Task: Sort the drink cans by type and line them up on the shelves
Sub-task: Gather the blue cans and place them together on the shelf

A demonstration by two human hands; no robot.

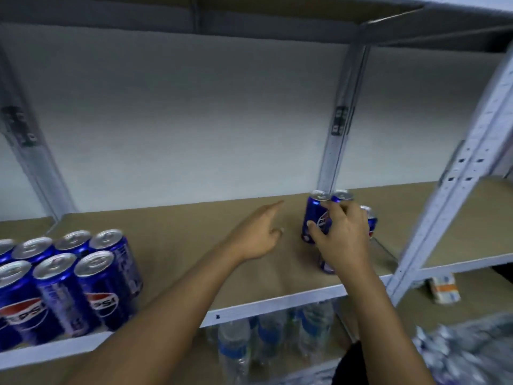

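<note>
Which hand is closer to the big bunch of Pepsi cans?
Left. The left hand hovers over bare shelf, right of the big bunch of Pepsi cans. The right hand is farther right, gripping other cans.

A block of upright blue Pepsi cans point(63, 282) stands at the shelf's point(177, 245) left front. More blue Pepsi cans point(317, 218) stand clustered by the right rear post.

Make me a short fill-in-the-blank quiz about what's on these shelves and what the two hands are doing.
1. The right hand holds a blue ____ near the shelf post.
2. The left hand holds nothing and points with its ____ finger.
3. On the shelf, the big group of cans stands on the ____ side.
4. On the shelf below stand plastic ____.

Missing words: can; index; left; bottles
</note>
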